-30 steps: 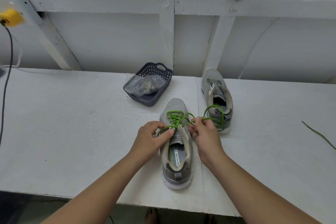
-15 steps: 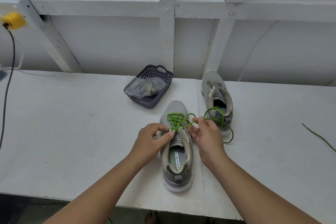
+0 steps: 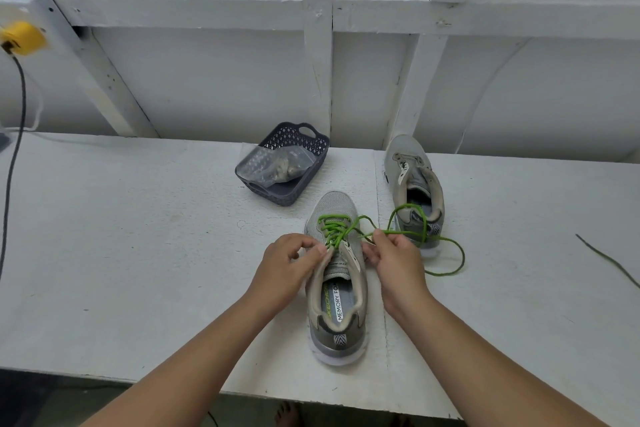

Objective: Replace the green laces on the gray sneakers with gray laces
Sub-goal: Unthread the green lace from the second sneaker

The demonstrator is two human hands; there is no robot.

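Observation:
A gray sneaker [image 3: 337,291] stands heel toward me in the middle of the white table, with a green lace [image 3: 334,227] threaded through its front eyelets. My left hand [image 3: 289,262] grips the shoe's left eyelet edge. My right hand [image 3: 396,256] pinches the loose green lace, which loops out to the right over the table. A second gray sneaker [image 3: 414,184] without laces stands behind on the right. A dark basket [image 3: 301,184] holds a clear bag with gray laces [image 3: 280,168].
A dark green lace [image 3: 609,260] lies loose on the table at the far right. A black cable [image 3: 14,149] hangs from a yellow plug [image 3: 22,37] at the left. The table's front edge [image 3: 138,381] runs just below the shoe's heel.
My right hand has pulled more green lace out of the shoe; the free loop now lies farther right on the table. My left hand has stayed at the eyelets.

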